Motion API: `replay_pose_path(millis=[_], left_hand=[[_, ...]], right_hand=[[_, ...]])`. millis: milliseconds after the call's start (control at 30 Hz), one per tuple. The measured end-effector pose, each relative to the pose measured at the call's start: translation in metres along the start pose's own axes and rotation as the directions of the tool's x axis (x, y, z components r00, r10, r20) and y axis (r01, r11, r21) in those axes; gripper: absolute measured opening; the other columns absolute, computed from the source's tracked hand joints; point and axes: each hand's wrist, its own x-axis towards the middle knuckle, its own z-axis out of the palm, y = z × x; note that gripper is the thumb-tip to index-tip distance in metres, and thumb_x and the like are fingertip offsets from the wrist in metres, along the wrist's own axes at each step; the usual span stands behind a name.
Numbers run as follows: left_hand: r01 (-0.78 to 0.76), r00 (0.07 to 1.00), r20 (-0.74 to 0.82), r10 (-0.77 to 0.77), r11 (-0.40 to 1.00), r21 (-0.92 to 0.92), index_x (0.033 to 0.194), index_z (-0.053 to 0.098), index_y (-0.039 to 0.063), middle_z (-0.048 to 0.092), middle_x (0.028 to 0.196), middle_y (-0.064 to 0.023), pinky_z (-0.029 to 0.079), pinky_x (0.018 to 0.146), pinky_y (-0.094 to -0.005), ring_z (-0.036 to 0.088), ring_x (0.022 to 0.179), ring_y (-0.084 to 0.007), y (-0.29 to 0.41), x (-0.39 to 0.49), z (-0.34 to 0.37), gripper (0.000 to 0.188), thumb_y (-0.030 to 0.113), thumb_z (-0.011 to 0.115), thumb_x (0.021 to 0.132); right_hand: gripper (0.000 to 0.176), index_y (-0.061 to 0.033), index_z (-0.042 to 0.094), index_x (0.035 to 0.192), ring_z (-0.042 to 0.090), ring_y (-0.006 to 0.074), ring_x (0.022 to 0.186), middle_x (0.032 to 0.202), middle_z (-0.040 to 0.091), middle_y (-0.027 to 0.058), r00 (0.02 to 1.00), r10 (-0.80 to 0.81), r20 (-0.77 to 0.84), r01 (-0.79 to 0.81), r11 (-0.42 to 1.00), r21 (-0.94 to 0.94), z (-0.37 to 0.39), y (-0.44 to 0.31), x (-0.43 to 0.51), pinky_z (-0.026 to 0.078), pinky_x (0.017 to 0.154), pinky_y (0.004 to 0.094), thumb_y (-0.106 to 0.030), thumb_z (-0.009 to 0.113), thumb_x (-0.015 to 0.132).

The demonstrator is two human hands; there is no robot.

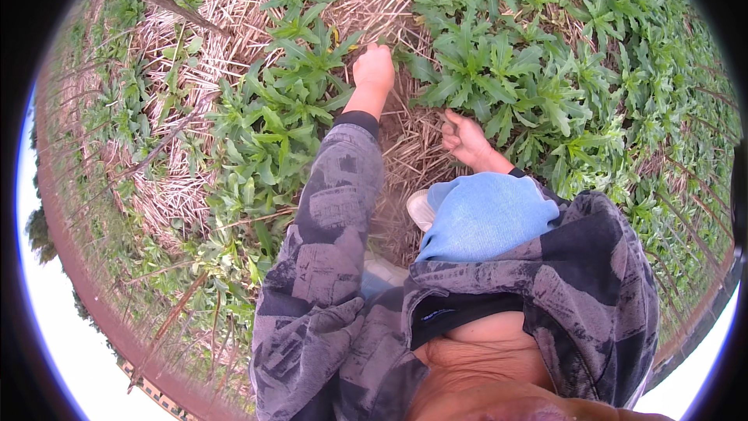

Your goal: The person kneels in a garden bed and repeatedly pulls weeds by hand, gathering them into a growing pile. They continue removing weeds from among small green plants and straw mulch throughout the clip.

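Note:
My left hand [374, 67] is a closed fist, held out over the gap between two rows of leafy green plants. Leaves lie close around its fingertips, and whether it grips any of them is hidden. Nearer my body, my right hand [466, 137] has curled fingers and a raised thumb. It is low beside the right row, at the edge of a broad plant with toothed leaves [482, 73]; what lies inside its fingers cannot be made out. On the left, another leafy plant [310, 52] stands beside my left hand.
Dry straw [409, 146] covers the soil between the rows, with more straw [181, 187] at the left. A dry woody stalk [181, 10] leans at the upper left. My bent knee in blue trousers [491, 216] is below my right hand, beside a pale shoe [419, 209].

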Motion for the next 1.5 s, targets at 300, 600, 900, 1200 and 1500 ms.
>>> replay_pose_path(millis=[300, 600, 900, 1200, 1500], left_hand=[[-0.265, 0.848, -0.529, 0.024, 0.884, -0.386, 0.083, 0.062, 0.001, 0.064, 0.078, -0.0168, 0.052, 0.067, -0.0387, 0.064, 0.072, -0.0328, 0.003, -0.037, -0.013, 0.009, 0.009, 0.062, 0.079], [-0.126, 0.474, -0.361, -0.803, 0.344, -0.930, 0.099, 0.058, -0.002, 0.064, 0.083, -0.0055, 0.049, 0.057, -0.0224, 0.060, 0.064, -0.0113, -0.130, -0.224, -0.043, 0.014, 0.007, 0.061, 0.088], [-0.787, -0.161, 0.208, -0.965, -0.002, -0.617, 0.116, 0.049, -0.008, 0.060, 0.101, -0.0173, 0.052, 0.065, -0.0280, 0.060, 0.082, -0.0230, -0.233, -0.423, -0.079, 0.040, 0.015, 0.061, 0.086], [-0.041, 0.817, -0.539, -0.205, 0.912, -0.408, 0.100, 0.067, 0.007, 0.064, 0.104, -0.0107, 0.041, 0.093, -0.0390, 0.052, 0.107, -0.0295, -0.111, -0.222, -0.022, 0.020, 0.015, 0.061, 0.082], [0.207, 0.958, 0.193, -0.211, 0.977, 0.044, 0.096, 0.068, 0.008, 0.060, 0.112, -0.0066, 0.040, 0.092, -0.0501, 0.047, 0.116, -0.0241, -0.132, -0.265, -0.005, 0.027, 0.030, 0.062, 0.082]], right_hand=[[0.012, -0.0116, 0.046, 0.094, 0.032, 0.0077, 0.046, 0.065, 0.043, -0.0010, 1.000, -0.020, -0.021, 0.019, 0.999, -0.035, 0.000, -0.001, -0.002, 0.028, 0.046, 0.0235, -0.024, 0.047, 0.096], [0.016, -0.0072, 0.046, 0.087, 0.037, 0.0115, 0.048, 0.066, 0.050, 0.0046, 0.995, -0.095, -0.028, 0.089, 0.980, -0.179, 0.033, 0.009, 0.022, 0.033, 0.047, 0.0282, -0.020, 0.046, 0.097], [0.027, -0.0049, 0.053, 0.082, 0.045, 0.0077, 0.047, 0.063, 0.055, 0.0020, 0.931, -0.264, 0.250, 0.364, 0.650, -0.668, 0.087, 0.040, 0.034, 0.036, 0.044, 0.0224, -0.026, 0.045, 0.098], [0.028, -0.0050, 0.057, 0.080, 0.057, 0.0423, 0.076, 0.077, 0.060, 0.0199, 0.802, 0.053, 0.595, 0.521, -0.549, -0.654, 0.093, 0.070, 0.050, 0.044, 0.067, 0.0509, -0.029, 0.048, 0.092], [0.025, -0.0052, 0.059, 0.086, 0.059, 0.0403, 0.076, 0.077, 0.061, 0.0197, 0.811, 0.023, 0.585, 0.535, -0.433, -0.725, 0.098, 0.039, 0.036, 0.046, 0.068, 0.0493, -0.027, 0.048, 0.091]])
